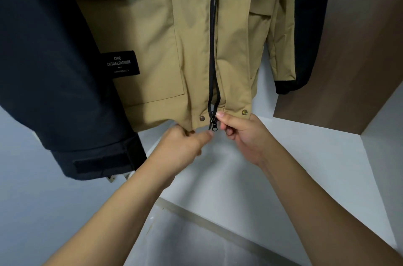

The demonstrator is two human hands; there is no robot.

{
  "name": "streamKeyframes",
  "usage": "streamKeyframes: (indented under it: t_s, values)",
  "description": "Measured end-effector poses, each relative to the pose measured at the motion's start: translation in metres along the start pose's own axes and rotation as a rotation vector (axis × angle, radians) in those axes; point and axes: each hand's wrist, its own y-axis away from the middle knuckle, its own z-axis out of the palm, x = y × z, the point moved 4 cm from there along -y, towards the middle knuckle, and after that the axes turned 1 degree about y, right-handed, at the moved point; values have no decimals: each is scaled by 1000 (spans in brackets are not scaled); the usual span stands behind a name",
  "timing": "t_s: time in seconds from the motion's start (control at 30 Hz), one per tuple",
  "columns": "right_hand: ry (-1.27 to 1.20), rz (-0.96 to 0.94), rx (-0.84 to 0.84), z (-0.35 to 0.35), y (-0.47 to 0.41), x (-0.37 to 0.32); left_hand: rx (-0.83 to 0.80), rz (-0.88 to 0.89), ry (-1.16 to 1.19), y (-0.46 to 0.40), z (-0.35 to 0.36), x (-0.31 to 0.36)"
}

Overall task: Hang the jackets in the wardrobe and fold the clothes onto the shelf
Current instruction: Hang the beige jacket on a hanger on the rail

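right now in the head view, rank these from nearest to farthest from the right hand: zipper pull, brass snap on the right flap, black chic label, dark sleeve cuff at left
1. zipper pull, at the right hand thumb tip.
2. brass snap, just above the hand on the right flap.
3. black label, up left on the tan jacket.
4. dark sleeve cuff, far left, beyond the left hand.

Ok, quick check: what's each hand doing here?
Left hand: pinching the hem of the tan jacket, left of the zipper.
Right hand: fingers pinching the zipper slider at the bottom.
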Motion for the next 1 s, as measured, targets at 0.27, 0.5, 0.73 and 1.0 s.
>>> streamKeyframes:
  t_s: [0.27, 0.5, 0.73, 1.0]
  values:
    - [-85, 29, -28, -15, 2, -6, 285, 358, -750, 18, 6, 41]
    - [-95, 26, -53, -18, 5, -8, 292, 569, -964, -1, 14, 52]
    - [52, -68, 27, -26, 3, -10, 213, 826, -1194, -7, 9, 84]
    - [-42, -236, 60, -11, -4, -26, 226, 808, -1354, -15, 1, 119]
